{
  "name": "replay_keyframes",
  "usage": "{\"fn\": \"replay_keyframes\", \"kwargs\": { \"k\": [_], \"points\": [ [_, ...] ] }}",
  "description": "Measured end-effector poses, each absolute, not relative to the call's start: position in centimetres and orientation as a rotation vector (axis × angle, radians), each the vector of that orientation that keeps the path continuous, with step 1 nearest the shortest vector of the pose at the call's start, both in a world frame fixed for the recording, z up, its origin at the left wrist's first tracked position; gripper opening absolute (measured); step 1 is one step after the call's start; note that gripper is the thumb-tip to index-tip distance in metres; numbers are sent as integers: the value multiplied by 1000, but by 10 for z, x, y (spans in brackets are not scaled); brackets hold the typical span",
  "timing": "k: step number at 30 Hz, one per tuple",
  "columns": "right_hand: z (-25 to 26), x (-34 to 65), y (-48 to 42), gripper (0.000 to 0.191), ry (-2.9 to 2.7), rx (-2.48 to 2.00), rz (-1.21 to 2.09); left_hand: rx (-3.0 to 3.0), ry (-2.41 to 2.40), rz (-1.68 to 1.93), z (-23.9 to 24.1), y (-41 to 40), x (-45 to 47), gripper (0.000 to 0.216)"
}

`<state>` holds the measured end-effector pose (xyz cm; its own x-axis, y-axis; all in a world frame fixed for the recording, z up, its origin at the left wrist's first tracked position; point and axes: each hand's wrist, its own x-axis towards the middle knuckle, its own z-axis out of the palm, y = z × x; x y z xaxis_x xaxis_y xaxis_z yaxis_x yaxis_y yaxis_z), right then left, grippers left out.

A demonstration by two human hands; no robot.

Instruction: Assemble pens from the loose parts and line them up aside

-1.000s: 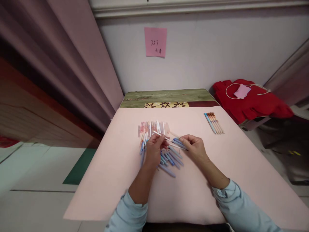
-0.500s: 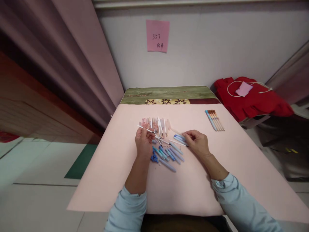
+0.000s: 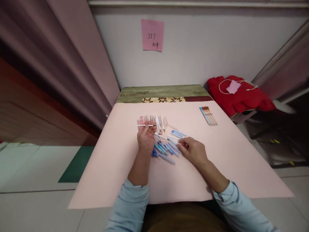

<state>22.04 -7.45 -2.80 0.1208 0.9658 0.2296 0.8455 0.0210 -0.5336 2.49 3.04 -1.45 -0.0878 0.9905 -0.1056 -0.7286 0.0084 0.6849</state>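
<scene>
Over pink paper (image 3: 108, 161), the left hand (image 3: 146, 140) pinches a white refill (image 3: 142, 125) left of the blue pens (image 3: 163, 148), the right hand (image 3: 193, 150) (grip unclear) at their right.

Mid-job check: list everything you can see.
held stick: one, white, centre
loose sticks: several, white, centre
pen barrels: many, blue shades, centre
small pieces: cluster, dark blue, left of barrels
pink pieces: several, pink, beyond held stick
pen row: several, blue and tan, cover's right
cover: one, pale pink, on table
notes: two, pink, wall and red cloth
cable: one, white, on red cloth
curtain: one, mauve, left
floor patch: one, green, left
left hand: one, light-blue sleeve, holding stick
right hand: one, light-blue sleeve, at barrels
</scene>
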Motion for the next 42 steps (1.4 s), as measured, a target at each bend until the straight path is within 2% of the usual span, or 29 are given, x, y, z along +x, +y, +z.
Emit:
{"fn": "replay_keyframes", "kwargs": {
  "k": [9, 17, 31, 42],
  "points": [
    [-33, 218, -74, 16, -1888, -1800, 123, 459, 665, 1564, -17, 32, 24, 16],
    [-43, 231, -69, 22, -1666, -1775, -110, 464, 659, 1557, -20, 33, 24, 18],
    [-36, 251, -76, 18, -1968, -1798, -220, 447, 674, 1544, -19, 33, 23, 21],
    [-28, 230, -62, 20, -1996, -1936, -207, 513, 699, 1552, -14, 28, 28, 24]
  ]
}}
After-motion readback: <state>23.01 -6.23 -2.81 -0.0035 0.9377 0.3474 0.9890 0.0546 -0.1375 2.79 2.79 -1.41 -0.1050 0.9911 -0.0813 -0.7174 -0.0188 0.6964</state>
